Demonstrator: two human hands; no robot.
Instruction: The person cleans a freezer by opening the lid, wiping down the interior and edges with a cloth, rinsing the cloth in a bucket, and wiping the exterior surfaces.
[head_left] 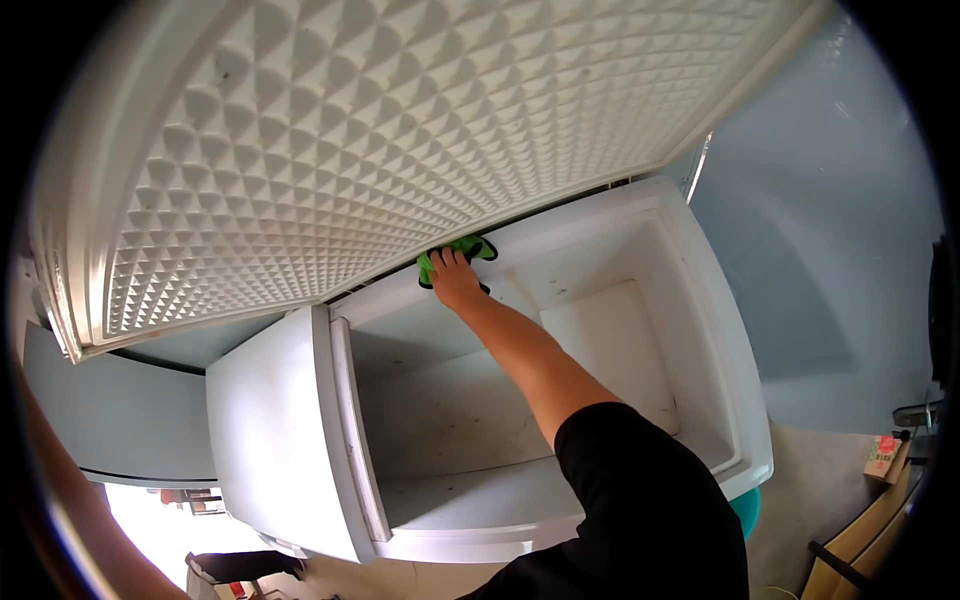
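Storage/utility rm is suggested by lg. white rectangular plastic-lined chest freezer (728,345); home vs. shop can't be told.

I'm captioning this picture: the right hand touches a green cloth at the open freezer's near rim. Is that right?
Wrong side: in the head view, the right hand touches the green cloth at the far rim of the open freezer.

Your cloth (467,243) is green, edged in black; your sleeve (640,490) is plain black. You see a cream lid (420,120) patterned with raised pyramids, and a white freezer (728,340).
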